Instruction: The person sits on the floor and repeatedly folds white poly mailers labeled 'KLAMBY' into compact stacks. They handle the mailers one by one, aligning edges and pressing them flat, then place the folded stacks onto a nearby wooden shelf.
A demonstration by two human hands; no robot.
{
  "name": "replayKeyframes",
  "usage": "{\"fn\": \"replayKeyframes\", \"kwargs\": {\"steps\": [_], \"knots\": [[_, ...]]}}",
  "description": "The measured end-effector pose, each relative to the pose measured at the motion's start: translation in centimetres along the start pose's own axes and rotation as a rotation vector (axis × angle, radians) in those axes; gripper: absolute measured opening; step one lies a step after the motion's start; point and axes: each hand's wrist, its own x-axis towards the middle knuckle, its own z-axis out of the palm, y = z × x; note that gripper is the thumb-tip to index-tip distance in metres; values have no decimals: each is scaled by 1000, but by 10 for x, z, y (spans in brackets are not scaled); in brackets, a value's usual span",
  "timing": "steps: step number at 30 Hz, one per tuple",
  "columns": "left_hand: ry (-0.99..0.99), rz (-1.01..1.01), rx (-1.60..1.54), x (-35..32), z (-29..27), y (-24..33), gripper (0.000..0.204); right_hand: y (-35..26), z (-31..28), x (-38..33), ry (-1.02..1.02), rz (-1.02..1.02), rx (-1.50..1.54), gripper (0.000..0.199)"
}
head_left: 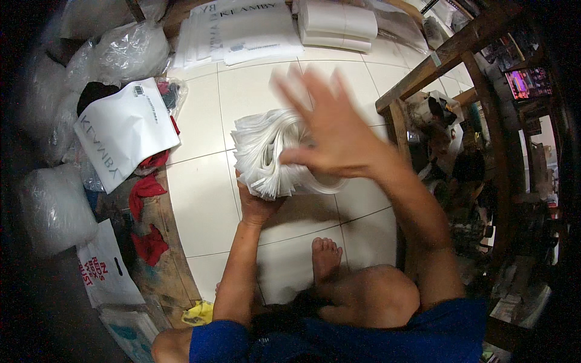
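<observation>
Fingers of the left hand (257, 206) clamp a thick bundle of thin white plastic bags (269, 154) from below; the right hand (330, 130) hovers blurred, fingers spread, the bundle seemingly unsorted.

head view | looks steeply down from above | close over lap and tiled floor (206, 199) | single view

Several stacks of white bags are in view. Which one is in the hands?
The curled bundle of thin white bags at centre: left hand grips it from below, right hand spread over it. The other stacks lie flat on the floor.
</observation>
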Motion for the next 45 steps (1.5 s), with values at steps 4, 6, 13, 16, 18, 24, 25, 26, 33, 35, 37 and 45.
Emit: {"fn": "replayKeyframes", "kwargs": {"steps": [4,6,13,16,18,24,25,26,33,35,37,45], "knots": [[-58,106,152,13,-22,3,60,-23,-25,-5,92,-62,100,99],[-44,183,106,19,-18,17,61,-30,-7,-10,-49,-68,-8,99],[-56,-124,-99,-18,12,-30,72,-24,6,0,43,-124,16,106],[-64,-83,25,-9,4,-24,71,-25,-46,20,294,-104,154,105],[-89,-166,-82,-6,8,-4,66,-13,7,20,87,-93,88,105],[-62,-77,-86,-11,0,-12,68,-9,-11,40,145,3,32,103],[-24,-145,-110,-15,6,-20,69,-9,19,34,-148,23,20,102],[-15,-152,-106,-16,7,-26,69,-13,15,34,-95,0,60,101],[-72,-197,-38,-10,12,-16,69,-11,7,22,-109,22,71,100],[-63,-83,82,-9,6,-28,73,-11,-19,7,128,67,275,106],[-55,19,155,-11,4,-31,74,0,-29,-33,437,184,652,116],[20,-389,-439,-33,32,-36,71,-52,189,-130,414,735,888,94]]}}
